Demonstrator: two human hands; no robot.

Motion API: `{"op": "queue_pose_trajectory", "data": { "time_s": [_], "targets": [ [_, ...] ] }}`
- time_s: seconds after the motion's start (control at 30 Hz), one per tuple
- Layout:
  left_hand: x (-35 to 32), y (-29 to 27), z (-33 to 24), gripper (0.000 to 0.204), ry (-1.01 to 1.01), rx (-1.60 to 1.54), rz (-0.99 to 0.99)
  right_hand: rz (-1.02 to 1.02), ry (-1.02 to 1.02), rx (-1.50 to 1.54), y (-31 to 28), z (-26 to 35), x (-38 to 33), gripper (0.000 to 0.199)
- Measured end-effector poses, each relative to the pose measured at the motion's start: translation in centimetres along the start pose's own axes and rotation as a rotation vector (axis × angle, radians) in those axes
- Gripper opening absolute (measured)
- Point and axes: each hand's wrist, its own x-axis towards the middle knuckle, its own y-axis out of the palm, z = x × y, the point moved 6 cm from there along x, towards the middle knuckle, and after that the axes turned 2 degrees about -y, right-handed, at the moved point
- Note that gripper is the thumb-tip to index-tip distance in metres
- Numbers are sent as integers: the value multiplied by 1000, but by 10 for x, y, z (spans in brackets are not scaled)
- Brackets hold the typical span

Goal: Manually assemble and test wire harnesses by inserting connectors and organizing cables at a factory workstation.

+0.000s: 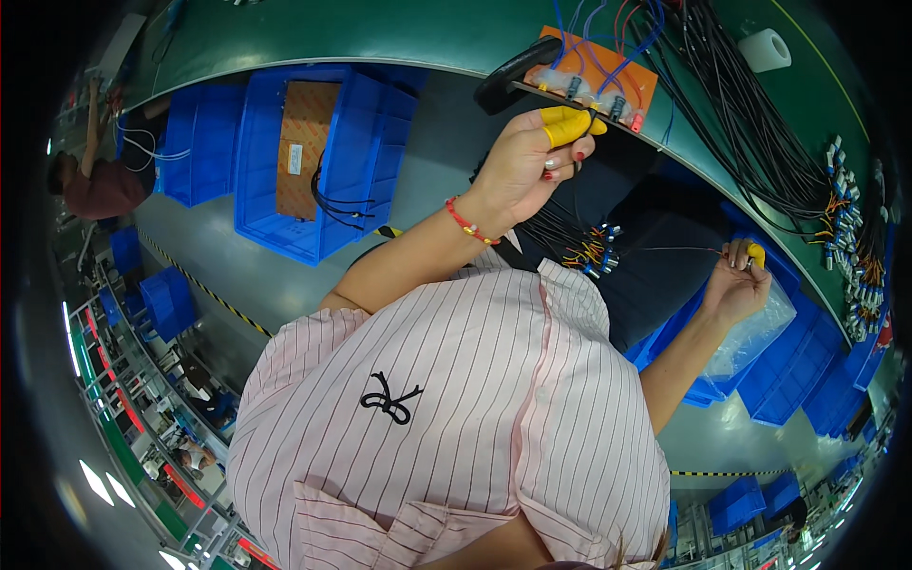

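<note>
My left hand (532,166), with yellow finger covers on its fingers, is closed in a pinch at the front edge of an orange terminal board (608,68). A short dark piece shows at its fingertips, too small to name. My right hand (736,288), also with a yellow finger cover, is lower and to the right, its fingers pinched on a thin wire (674,249). That wire runs left toward a bundle of black cables (587,255) with orange wires and silver-blue connectors, lying over my lap. Blue and red leads rise from the board, beside a black curved handle (513,76).
On the green bench (399,33) lie a large bundle of black cables (741,114) and a white roll (765,50). A blue crate (252,180) with cardboard and cables stands left. More blue bins (784,370), one with clear plastic, are right. A co-worker (100,185) is far left.
</note>
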Motion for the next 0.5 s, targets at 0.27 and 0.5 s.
{"op": "queue_pose_trajectory", "data": {
  "time_s": [0.27, 0.5],
  "targets": [
    [5, 2, -1, 20, 1, 6, 32, 115, -34, -8, 8, 5, -4, 12],
    [9, 4, -2, 32, -128, 125, 142, 72, -49, 29, 6, 22, -19, 14]
  ]
}}
